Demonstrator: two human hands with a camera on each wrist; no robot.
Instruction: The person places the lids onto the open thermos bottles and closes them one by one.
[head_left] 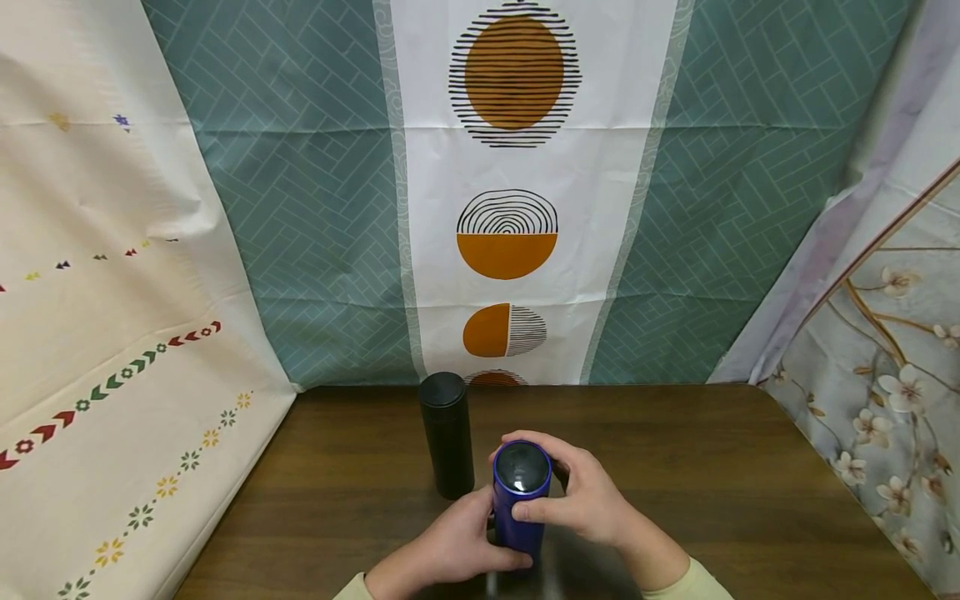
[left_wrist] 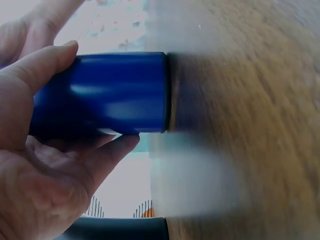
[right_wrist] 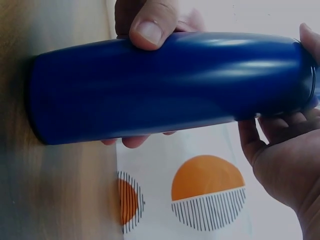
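Note:
A blue cylindrical thermos bottle (head_left: pixel 519 530) with a glossy dark top (head_left: pixel 522 467) stands upright at the front of the table. My left hand (head_left: pixel 467 537) grips its lower body from the left, thumb across the near side. Around the upper end curls my right hand (head_left: pixel 588 493), thumb in front and fingers behind. In the right wrist view the blue body (right_wrist: pixel 160 85) shows both hands on it, the left hand's thumb pressed midway along. Its dark base rim (left_wrist: pixel 167 92) is right at the tabletop in the left wrist view.
A black thermos bottle (head_left: pixel 450 450) stands upright just behind and left of the blue one. The brown wooden table (head_left: pixel 675 467) ends at a hanging green and white curtain (head_left: pixel 322 208). Patterned cloths hang along the left and right sides.

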